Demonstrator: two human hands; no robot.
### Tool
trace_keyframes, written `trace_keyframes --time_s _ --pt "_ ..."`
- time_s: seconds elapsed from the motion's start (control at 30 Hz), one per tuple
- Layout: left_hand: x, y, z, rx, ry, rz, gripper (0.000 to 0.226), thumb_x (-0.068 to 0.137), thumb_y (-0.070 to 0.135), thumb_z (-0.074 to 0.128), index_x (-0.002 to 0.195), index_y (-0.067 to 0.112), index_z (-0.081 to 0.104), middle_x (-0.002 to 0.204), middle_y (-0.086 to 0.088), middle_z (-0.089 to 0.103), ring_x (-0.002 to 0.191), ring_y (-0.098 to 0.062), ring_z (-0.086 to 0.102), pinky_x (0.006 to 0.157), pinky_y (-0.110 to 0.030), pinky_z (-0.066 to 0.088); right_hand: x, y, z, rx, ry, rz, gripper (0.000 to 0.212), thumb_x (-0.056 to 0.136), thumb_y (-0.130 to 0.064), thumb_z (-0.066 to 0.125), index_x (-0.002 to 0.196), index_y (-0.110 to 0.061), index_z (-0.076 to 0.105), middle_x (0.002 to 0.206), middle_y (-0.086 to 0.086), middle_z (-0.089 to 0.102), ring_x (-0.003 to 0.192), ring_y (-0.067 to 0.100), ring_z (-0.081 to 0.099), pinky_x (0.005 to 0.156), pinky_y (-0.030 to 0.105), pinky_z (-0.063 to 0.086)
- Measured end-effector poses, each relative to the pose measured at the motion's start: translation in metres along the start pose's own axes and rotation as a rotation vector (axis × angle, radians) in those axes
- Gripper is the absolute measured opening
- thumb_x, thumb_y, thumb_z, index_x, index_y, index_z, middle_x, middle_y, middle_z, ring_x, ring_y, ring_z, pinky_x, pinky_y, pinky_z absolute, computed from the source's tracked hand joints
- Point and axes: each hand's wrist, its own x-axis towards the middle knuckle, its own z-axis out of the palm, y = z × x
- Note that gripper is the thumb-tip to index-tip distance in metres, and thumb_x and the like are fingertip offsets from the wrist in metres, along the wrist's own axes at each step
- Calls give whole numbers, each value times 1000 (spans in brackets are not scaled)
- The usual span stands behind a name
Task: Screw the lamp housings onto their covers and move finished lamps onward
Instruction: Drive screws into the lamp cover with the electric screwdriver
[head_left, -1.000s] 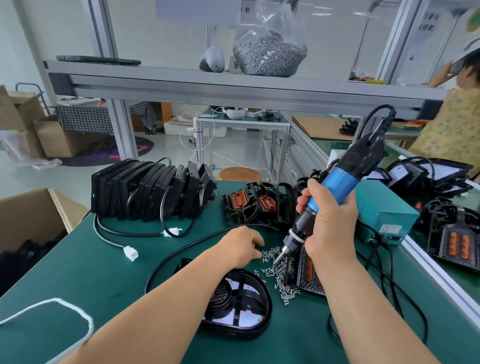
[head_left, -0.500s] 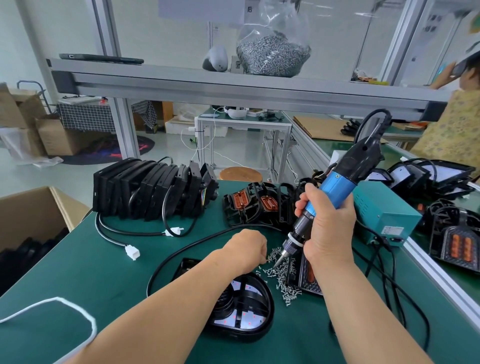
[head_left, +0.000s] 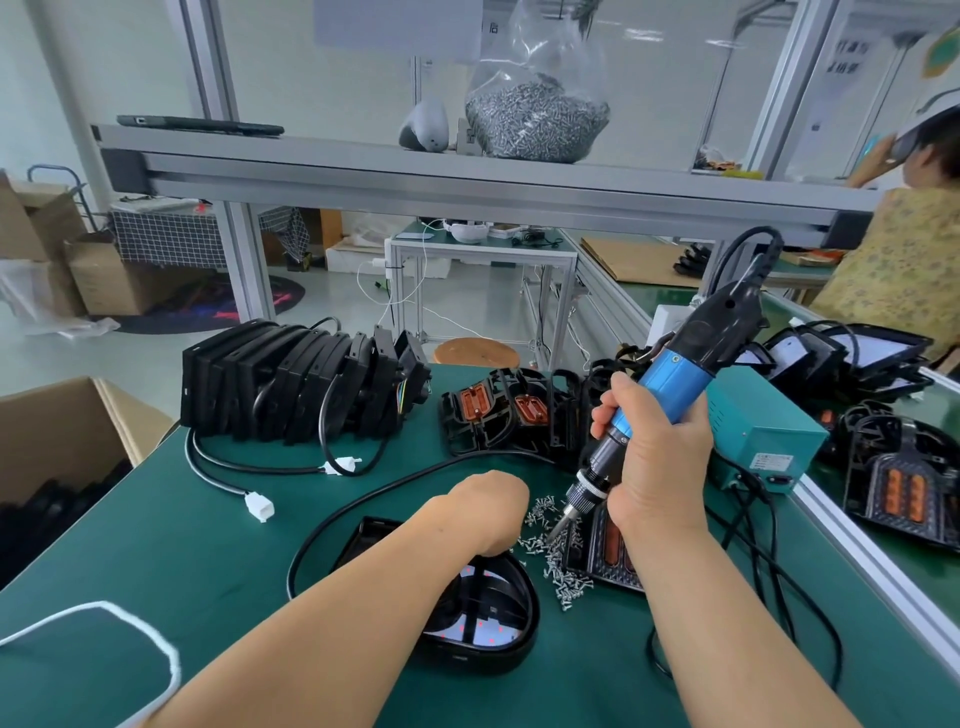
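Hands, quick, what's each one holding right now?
Left hand: curled over the screws, fingertips hidden, so cannot tell if it holds one.
Right hand: closed, gripping the screwdriver.

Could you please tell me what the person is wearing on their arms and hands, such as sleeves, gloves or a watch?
Nothing shows on them. The left hand and right hand are ungloved. The left forearm and right forearm are bare to the frame's edge, with no sleeve in view. Neither wrist carries a watch or bracelet, and the visible fingers bear no ring.
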Motion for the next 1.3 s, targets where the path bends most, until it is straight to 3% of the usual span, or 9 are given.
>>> trace_keyframes --time_s 0.27,0.43,0.63,0.77,0.87,0.97,1.07,1.17,1.3 --pt "-1 -7 -4 -90 31 -3 11 94 7 54 94 5 64 95 -10 67 74 -25 55 74 -40 54 -1 -2 4 16 3 -4 27 77 -11 72 95 -16 53 67 1 59 54 13 57 51 27 50" --pt "-5 1 -13 14 73 -12 27 87 -5 48 64 10 49 66 -4 49 56 -23 46 58 -34 43 -3 0 7 14 10 -6 27 75 -12 72 92 -16 52 63 -1 60 52 13 56 49 26 48" --pt "-11 14 -15 47 87 -34 28 84 -8 54 64 9 44 67 -5 45 53 -20 43 58 -32 41 -4 0 4 2 1 -11 25 77 -11 72 91 -16 52 65 1 60 53 14 57 50 27 49" --pt "-10 1 -19 -184 97 -54 16 93 4 51 83 6 63 86 -10 64 75 -25 59 64 -29 46 -3 -2 0 -11 8 -18 23 87 -1 69 91 -16 52 66 0 60 53 13 57 51 27 49" --pt "-12 -8 -23 -423 21 -49 15 93 9 62 105 7 71 104 -11 73 84 -21 67 81 -27 55 -3 -4 -1 -14 4 -20 23 89 0 68 91 -17 53 66 1 59 53 13 57 51 27 49" --pt "-13 -5 -22 -368 6 2 27 87 16 74 114 10 71 114 -6 71 105 -24 66 91 -29 50 -4 -3 0 -11 -3 -22 23 88 0 68 92 -17 53 67 1 59 54 14 57 51 27 49" --pt "-12 -1 -22 -246 -23 49 28 89 17 72 116 9 71 118 -5 69 109 -24 64 97 -33 49 -5 -3 0 -4 -4 -20 24 85 -3 71 90 -17 53 65 0 61 53 13 58 51 27 50" --pt "-13 3 -21 -194 -24 56 20 92 12 66 110 8 72 111 -7 70 94 -26 64 87 -34 51 -6 -2 2 3 -4 -13 23 78 -10 72 89 -17 53 65 -1 61 53 13 58 51 26 50" --pt "-13 6 -15 -53 -42 51 15 92 2 46 94 2 61 89 -12 57 75 -29 45 68 -37 42 -8 0 3 8 -9 1 25 76 -13 73 90 -18 53 65 -1 61 53 13 58 51 26 50"
